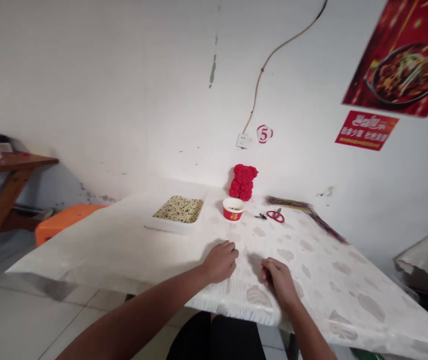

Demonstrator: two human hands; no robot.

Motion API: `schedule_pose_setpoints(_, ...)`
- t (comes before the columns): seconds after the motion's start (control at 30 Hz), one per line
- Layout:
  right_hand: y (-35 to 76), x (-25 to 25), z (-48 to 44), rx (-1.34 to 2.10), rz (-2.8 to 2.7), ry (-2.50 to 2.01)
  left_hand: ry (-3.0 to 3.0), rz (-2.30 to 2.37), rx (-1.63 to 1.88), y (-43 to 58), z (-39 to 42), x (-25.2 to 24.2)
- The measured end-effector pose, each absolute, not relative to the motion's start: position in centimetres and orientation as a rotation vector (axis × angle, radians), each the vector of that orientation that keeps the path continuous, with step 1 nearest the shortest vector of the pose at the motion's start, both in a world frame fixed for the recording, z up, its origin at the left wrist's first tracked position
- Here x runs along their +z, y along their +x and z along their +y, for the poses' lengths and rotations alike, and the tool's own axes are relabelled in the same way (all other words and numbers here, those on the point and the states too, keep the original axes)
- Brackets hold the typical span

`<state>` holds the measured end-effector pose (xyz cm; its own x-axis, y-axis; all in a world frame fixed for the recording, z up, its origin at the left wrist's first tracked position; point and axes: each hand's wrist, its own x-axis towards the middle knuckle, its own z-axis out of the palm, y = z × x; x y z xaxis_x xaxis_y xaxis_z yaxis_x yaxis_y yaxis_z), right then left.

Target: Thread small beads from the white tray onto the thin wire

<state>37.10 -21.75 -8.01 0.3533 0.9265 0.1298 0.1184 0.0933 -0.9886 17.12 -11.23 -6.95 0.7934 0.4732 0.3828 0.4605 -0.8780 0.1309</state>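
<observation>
My left hand (221,261) rests on the near part of the table with its fingers curled into a fist. Whatever may be inside it is hidden. To its right, my right hand (278,281) is closed with thumb and fingertips together, and anything between them is too small to make out. Beyond the hands stands a red and white paper bowl (233,210) with some dark bits inside. Red-handled scissors (276,215) lie to the right of the bowl, beside a small dark item (261,216). A white tray (172,226) holding a yellowish, black-speckled layer (179,208) is at the left.
A red bear figure (243,182) stands against the wall behind the bowl. A bundle of thin dark strands (311,212) lies along the table's back right. A pale plastic cover (101,250) drapes over the table. An orange stool (65,220) and wooden table (14,162) are at left.
</observation>
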Motion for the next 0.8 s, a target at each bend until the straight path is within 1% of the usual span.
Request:
schedule_pose_setpoints(0.13,37.2,-8.1,-21.9,0.806,-1.038,-1.359,2.993,0.741,0.586,17.3,-12.0,-5.7)
schedule_pose_setpoints(0.23,37.2,-8.0,-22.0,0.800,-1.028,-1.367,2.989,0.813,0.641,16.2,-11.5,-2.2)
schedule_pose_setpoints(0.37,37.2,-7.9,-22.1,0.854,-0.993,-1.343,2.827,1.224,0.857,11.8,-6.5,4.6)
schedule_pose_setpoints(0.4,37.3,-8.0,-22.1,0.871,-0.981,-1.329,2.780,1.330,0.857,10.3,-4.8,6.0)
schedule_pose_setpoints(0.47,37.5,-8.1,-22.1,0.898,-0.956,-1.307,2.700,1.496,0.750,7.2,-1.6,7.6)
schedule_pose_setpoints(0.53,37.7,-8.2,-22.1,0.914,-0.928,-1.295,2.661,1.541,0.561,4.5,0.4,7.6)
schedule_pose_setpoints(0.6,37.9,-8.4,-22.1,0.927,-0.899,-1.286,2.653,1.526,0.422,2.2,0.8,6.5)
schedule_pose_setpoints(0.8,38.0,-8.3,-22.2,0.947,-0.859,-1.274,2.719,1.582,0.267,-1.0,-2.1,2.1)
